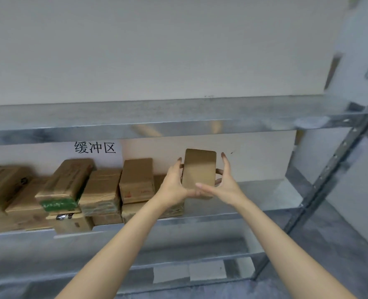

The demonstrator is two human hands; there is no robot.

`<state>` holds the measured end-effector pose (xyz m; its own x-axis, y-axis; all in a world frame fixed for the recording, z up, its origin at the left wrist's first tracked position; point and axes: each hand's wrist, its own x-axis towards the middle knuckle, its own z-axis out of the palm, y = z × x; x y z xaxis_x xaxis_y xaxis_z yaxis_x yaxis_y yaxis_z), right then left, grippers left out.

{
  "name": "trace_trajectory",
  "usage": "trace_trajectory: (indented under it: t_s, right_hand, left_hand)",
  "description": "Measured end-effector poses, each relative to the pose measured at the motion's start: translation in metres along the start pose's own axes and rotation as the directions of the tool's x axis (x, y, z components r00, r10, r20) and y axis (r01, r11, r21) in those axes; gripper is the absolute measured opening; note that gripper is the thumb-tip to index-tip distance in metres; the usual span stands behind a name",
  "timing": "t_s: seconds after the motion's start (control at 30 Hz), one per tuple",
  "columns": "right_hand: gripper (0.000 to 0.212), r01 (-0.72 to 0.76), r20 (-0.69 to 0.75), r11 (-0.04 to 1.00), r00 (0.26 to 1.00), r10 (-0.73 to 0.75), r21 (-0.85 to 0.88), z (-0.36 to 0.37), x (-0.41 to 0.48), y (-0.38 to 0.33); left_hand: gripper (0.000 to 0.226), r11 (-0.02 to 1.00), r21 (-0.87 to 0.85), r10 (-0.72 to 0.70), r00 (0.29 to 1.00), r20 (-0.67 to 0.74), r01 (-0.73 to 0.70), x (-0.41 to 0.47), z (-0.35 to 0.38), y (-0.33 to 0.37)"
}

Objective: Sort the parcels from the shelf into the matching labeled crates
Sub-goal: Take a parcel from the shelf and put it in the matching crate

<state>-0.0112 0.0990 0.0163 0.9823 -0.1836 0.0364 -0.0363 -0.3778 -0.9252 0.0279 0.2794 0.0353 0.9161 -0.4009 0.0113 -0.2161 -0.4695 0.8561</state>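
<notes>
I hold a small brown parcel (199, 167) upright between both hands, its plain broad face turned towards me; it stands at the right end of the row of parcels (101, 190), in front of the pale wall (254, 165) behind the middle level of the shelf (221, 216). My left hand (174, 182) grips the parcel's left edge; its fingers curl round behind the cardboard and only their tips show past the edge, while the forefinger points up along the side. My right hand (224, 184) grips the right edge; its forefinger stands straight up, slightly away from the corner, the other fingers curl behind the box, and the thumb lies across the lower part of the near face. My hands hide the parcel's bottom, so I cannot tell whether it rests on the taped box (174, 209) beneath it or hangs just above it. The row to the left is a loose stack of brown cartons, some tilted; one bears a green band (59, 205). A printed sign (95, 147) is fixed to the wall above them; a perforated metal upright (329, 169) rises at the right.
</notes>
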Motion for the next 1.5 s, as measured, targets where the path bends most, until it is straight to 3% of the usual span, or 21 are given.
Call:
trace_trajectory:
  t_s: [0.2,0.33,0.5,0.7,0.9,1.27,1.5]
  right_hand:
    - [0.125,-0.029,-0.260,0.999,0.965,0.037,0.037,-0.055,-0.063,-0.005]
    - [0.110,-0.040,-0.422,0.998,0.905,0.058,0.052,-0.099,-0.113,-0.006]
    - [0.078,-0.024,-0.583,1.000,0.812,0.027,0.012,-0.160,-0.179,0.000]
    - [0.067,0.007,-0.749,0.999,0.662,0.035,0.053,-0.235,-0.254,0.022]
    - [0.070,-0.045,-0.861,0.999,0.508,0.041,0.021,-0.313,-0.334,0.049]
    - [0.063,-0.162,-0.941,0.987,0.337,0.036,-0.020,-0.451,-0.461,0.102]
    - [0.092,-0.240,-0.961,0.970,0.273,0.036,-0.032,-0.507,-0.518,0.132]
  left_hand:
    - [0.104,0.987,-0.157,0.057,0.988,0.144,-0.034,-0.019,0.049,0.048]
    - [0.064,0.956,-0.264,0.199,0.947,0.253,-0.130,-0.030,0.092,0.088]
    - [0.080,0.907,-0.369,0.341,0.867,0.364,-0.202,-0.047,0.156,0.140]
    - [0.086,0.874,-0.413,0.446,0.759,0.474,-0.255,-0.070,0.244,0.198]
    - [0.088,0.832,-0.489,0.530,0.640,0.557,-0.263,-0.105,0.342,0.260]
    - [0.067,0.770,-0.577,0.627,0.488,0.607,-0.272,-0.167,0.513,0.356]
    - [0.070,0.736,-0.613,0.673,0.417,0.611,-0.289,-0.207,0.591,0.395]
